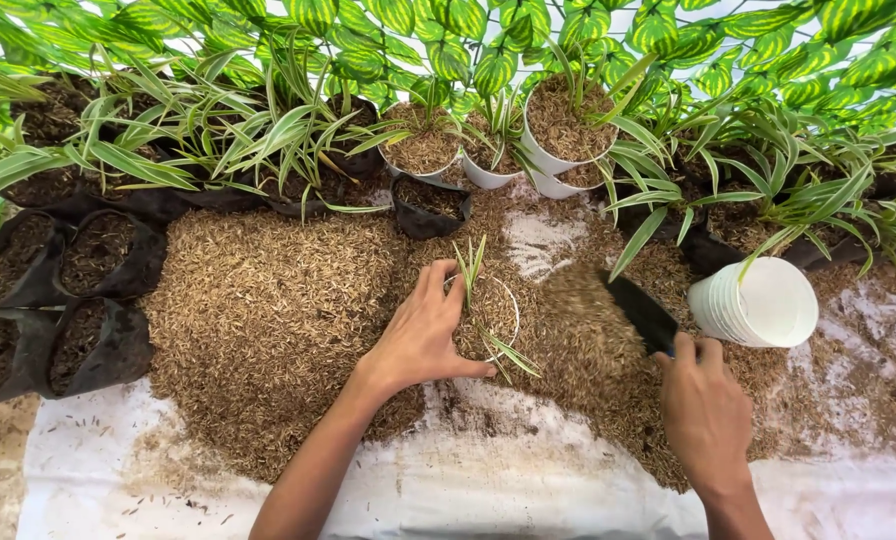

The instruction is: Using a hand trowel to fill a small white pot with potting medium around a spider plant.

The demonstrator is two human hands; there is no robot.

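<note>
I am watching from above as both hands are working over the white sheet (528,490) spread nearest to me at six o'clock. The left hand (423,335) is curled around the rim of a small white pot (488,312) at the centre, fingers closed on its near left edge, steadying a young striped plant (473,275) standing in it. At four o'clock the right hand (706,410) is wrapped shut on the handle of a dark scoop (640,312), whose blade is tilting toward the pot with husk mix blurring off it. The pot is sitting half sunk in the big brown pile of husks (268,310), which is stretching from nine o'clock across to three.

To do this well, I am judging that the scoop should be pouring just inside the rim while the left hand is keeping the plant upright and centred, so the filling is settling evenly around the stem.

A stack of empty white pots (758,303) is lying on its side at three o'clock. Farther out, black grow bags (88,270) are crowding nine o'clock, filled white pots (558,135) are standing at twelve, and broad green leaves (488,40) are hanging beyond
</note>
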